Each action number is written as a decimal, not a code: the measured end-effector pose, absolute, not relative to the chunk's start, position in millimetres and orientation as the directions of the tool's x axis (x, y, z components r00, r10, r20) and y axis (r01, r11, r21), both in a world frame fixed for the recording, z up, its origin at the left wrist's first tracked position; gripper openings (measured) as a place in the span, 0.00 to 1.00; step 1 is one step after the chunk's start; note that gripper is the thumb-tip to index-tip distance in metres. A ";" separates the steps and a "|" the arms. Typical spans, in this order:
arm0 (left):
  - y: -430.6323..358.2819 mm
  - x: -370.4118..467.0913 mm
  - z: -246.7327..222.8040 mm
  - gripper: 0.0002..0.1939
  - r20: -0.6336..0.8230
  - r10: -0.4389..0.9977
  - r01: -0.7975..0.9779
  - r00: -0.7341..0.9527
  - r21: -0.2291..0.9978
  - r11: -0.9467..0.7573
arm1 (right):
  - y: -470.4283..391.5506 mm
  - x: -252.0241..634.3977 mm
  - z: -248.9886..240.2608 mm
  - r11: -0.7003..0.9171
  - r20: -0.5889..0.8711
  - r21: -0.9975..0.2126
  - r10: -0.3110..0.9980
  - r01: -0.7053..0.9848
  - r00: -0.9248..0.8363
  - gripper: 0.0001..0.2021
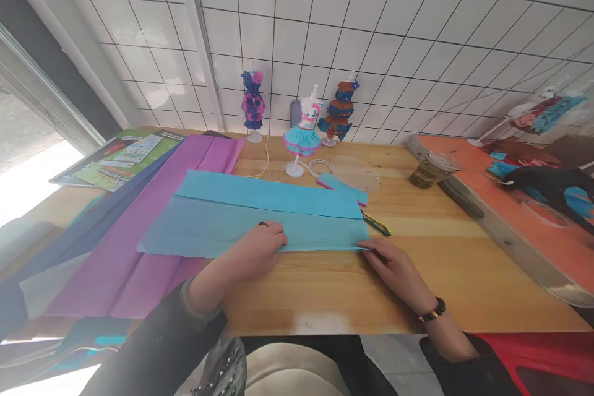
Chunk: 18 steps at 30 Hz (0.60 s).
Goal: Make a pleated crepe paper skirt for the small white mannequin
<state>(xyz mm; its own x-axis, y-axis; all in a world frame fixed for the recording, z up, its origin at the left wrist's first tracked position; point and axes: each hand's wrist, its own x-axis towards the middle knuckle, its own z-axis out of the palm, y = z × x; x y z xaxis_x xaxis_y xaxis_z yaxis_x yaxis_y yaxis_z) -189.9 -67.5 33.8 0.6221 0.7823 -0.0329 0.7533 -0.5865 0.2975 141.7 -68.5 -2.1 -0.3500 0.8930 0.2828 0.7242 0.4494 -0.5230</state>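
A long light blue sheet (320, 232), thin like crepe paper, lies across the wooden table with a brighter blue band (260, 192) folded along its far side. Curled over its near edge, my left hand (260, 247) has its fingers pressed together on the sheet. At the near right corner my right hand (388, 260) pinches the edge between thumb and fingers. Just beyond that corner is a green and black utility knife (378, 224), partly under the sheet. A small blue piece with pink trim (343, 189) lies behind the sheet.
Purple sheets (116, 247) and a green printed packet (123, 158) are on the left. Miniature dresses on stands (301, 139) line the tiled wall. A cup with dark drink (431, 170) stands beside the orange sewing-machine table (510, 216) at right.
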 end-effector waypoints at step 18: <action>-48.2 -233.4 46.1 0.15 -0.186 0.951 0.836 0.246 0.537 -0.111 | -57.4 132.5 -5.1 0.240 0.218 -0.634 0.968 0.735 -0.127 0.20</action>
